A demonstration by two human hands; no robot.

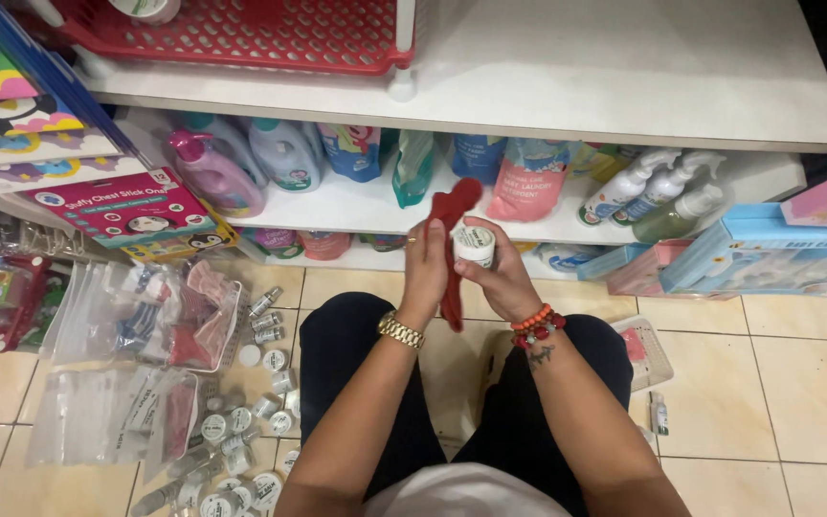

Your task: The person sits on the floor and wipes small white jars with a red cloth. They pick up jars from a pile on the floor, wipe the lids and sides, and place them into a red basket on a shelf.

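**Jar and red cloth held in front of the shelves**

Jar (476, 244) — small, round, with a white lid — is gripped in the right hand (502, 273), whose fingers are curled closed around its side so that only the top and a strip of the wall are seen. A red cloth (452, 254) is pinched in the left hand (425, 263); it rises above the fingertips and hangs down between the two wrists, just beside the jar and touching it or nearly so — which cannot be told. The jar's lower part is hidden by the right palm, and the label is too small to make out. Both forearms are raised from the lap, the hands brought together at the level of the lowest shelf (356, 206), knuckles turned outward. A gold watch (401, 331) is worn on the left wrist, red bead bracelets (536, 325) on the right. More small jars (241, 421) and clear bags (126, 316) are spread on the tiled floor (796, 383) to the left.
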